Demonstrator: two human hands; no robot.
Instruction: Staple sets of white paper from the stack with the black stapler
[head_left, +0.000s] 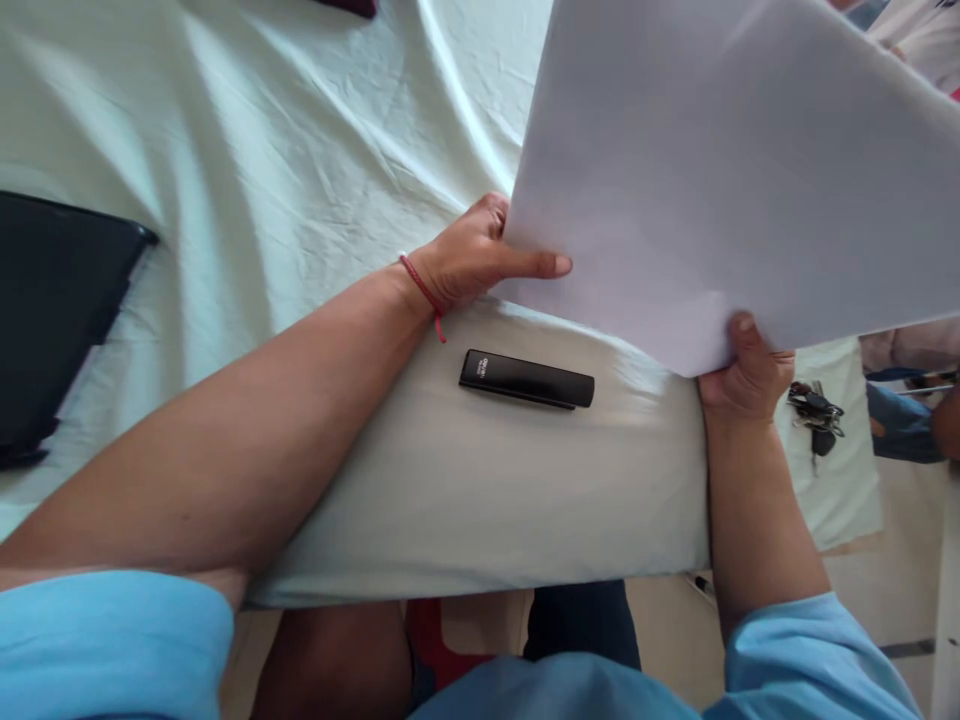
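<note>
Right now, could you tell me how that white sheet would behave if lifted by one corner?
The white sheet probably flops: both hands, left hand and right hand, support it. It looks thin, so likely light and easily creased.

Likely home: table under wrinkled pale cloth (300,130), keys (816,412), black tablet (52,320) lying about.

A pale mint-white cloth (285,130) covers the tabletop (487,500), creased in long folds, with soft light falling from the upper side and leaving a bright patch near the front edge. A flat black tray-like object (52,320) lies at the left edge. A small black stick-shaped device (526,379) rests near the front edge, and a bunch of keys (816,412) lies at the right. Below the cloth's hem, a light beige floor (862,600) shows.
</note>
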